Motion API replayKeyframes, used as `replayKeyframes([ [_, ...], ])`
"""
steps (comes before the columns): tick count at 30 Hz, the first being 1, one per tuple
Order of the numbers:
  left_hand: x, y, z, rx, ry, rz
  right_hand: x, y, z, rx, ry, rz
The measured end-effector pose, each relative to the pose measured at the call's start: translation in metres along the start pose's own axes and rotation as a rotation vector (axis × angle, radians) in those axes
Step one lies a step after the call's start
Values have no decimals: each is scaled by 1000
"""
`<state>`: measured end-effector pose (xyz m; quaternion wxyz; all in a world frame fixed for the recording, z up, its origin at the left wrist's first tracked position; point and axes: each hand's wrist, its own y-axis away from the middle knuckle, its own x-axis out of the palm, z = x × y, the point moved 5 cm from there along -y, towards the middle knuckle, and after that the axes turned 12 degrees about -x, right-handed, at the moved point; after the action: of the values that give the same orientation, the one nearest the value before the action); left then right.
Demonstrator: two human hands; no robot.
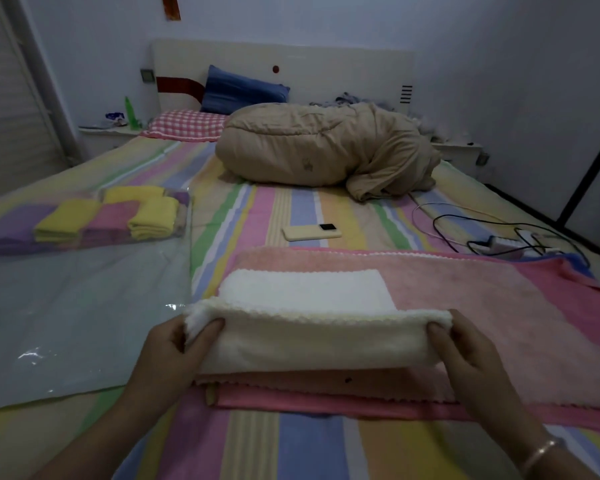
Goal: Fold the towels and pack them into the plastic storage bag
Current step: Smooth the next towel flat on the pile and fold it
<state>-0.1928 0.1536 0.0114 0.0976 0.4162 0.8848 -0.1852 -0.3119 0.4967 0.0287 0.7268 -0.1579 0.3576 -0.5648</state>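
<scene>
A white towel (312,327) lies on a spread of pink towels (482,306) in front of me, its near half lifted and folded over. My left hand (174,348) pinches the towel's left corner, thumb on top. At the right corner my right hand (465,351) pinches it the same way. A clear plastic storage bag (77,306) lies flat on the bed to the left. At its far end sit several folded yellow, pink and purple towels (118,216); I cannot tell whether they lie inside the bag.
A striped bedsheet (257,445) covers the bed. A phone (310,232) lies beyond the towels. Cables and a power strip (499,244) sit at the right. A bunched tan duvet (319,147) and pillows (187,124) fill the head of the bed.
</scene>
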Motion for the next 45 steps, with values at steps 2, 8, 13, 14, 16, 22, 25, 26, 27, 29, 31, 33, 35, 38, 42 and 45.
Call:
replayKeyframes([
  [2,6,-17,11,-58,-70,-39,10,-9,-15,79,-12,-42],
  [8,30,-85,18,-89,-326,-129,36,-75,-70,215,238,-67],
  [13,49,-127,48,-182,-526,-58,60,-110,-115,268,401,41],
  [14,52,-131,54,-192,-542,-41,63,-112,-123,281,443,57],
  [16,56,-135,63,-187,-555,-29,67,-112,-135,307,500,67],
  [22,63,-133,68,-193,-589,-38,69,-105,-129,340,573,55],
  [25,56,-126,47,-146,-715,-142,58,-97,-122,476,729,115],
  [26,54,-123,34,-72,-760,-194,53,-92,-119,536,774,173],
  [27,57,-118,21,34,-786,-223,50,-86,-118,585,785,226],
  [29,72,-107,-5,258,-754,-188,48,-72,-113,692,722,329],
  [31,103,-93,-20,345,-741,55,51,-58,-103,758,561,377],
  [33,140,-74,-23,325,-890,384,51,-49,-92,757,353,297],
  [35,163,-60,-17,287,-1039,558,40,-46,-81,780,175,167],
  [38,175,-44,-20,282,-1026,569,13,-42,-77,884,-112,-63],
  [42,193,-20,-25,285,-998,510,-8,-28,-78,975,-715,-429],
  [45,202,-14,-18,237,-974,472,2,-17,-77,869,-1085,-551],
])
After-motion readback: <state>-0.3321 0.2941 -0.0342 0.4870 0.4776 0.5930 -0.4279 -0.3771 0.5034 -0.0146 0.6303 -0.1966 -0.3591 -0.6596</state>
